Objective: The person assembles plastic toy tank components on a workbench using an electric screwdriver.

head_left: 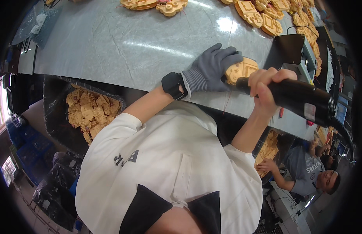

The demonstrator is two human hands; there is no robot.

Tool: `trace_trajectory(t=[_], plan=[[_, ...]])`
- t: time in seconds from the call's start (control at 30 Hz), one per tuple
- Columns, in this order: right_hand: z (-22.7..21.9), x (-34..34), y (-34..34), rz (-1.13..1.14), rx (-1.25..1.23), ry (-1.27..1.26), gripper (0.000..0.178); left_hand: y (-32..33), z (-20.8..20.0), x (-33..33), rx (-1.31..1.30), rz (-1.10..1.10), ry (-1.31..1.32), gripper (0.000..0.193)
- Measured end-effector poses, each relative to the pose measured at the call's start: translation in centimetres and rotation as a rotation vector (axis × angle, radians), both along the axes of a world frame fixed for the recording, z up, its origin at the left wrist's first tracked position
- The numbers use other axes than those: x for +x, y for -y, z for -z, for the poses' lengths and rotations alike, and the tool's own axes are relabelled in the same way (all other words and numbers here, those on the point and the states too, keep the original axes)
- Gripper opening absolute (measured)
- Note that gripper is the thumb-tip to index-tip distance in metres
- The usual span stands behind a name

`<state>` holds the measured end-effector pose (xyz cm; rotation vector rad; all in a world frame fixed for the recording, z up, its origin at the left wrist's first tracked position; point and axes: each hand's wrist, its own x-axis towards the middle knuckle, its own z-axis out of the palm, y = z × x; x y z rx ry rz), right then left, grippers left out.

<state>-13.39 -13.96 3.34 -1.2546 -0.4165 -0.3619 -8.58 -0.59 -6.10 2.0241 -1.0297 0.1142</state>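
Note:
My left hand [214, 67], in a grey knitted glove, is closed around the side of a pale yellow moulded plastic part [245, 68] at the table's near edge. A small dark piece shows at that part's upper edge. With bare fingers, my right hand [268, 84] grips a thick black corded power tool [302, 97], held nearly level. Its narrower front end points left and sits against or just in front of the part; which one, I cannot tell. Whether a bit sticks out of it is hidden. A black watch-like device [173, 85] is strapped around my left wrist.
More yellow parts [263, 17] lie at the far right, others [153, 4] at the far edge of the grey table [122, 46]. A black open box [288, 50] stands behind the tool. A black-lined bin [56, 113] holds parts at left. A co-worker [306, 171] reaches toward parts at lower right.

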Motion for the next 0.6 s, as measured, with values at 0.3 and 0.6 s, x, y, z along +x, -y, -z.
trace_trajectory(t=[0.3, 0.6], plan=[[0.3, -0.5, -0.5, 0.159, -0.231, 0.032, 0.038, 0.2, -0.2, 0.0, -0.079, 0.028, 0.014, 0.079], [-2.7, -3.4, 3.9, 0.421, 0.033, 0.361, 0.051, 0.7, -1.4, 0.8, 0.022, 0.079, -0.022, 0.085]])
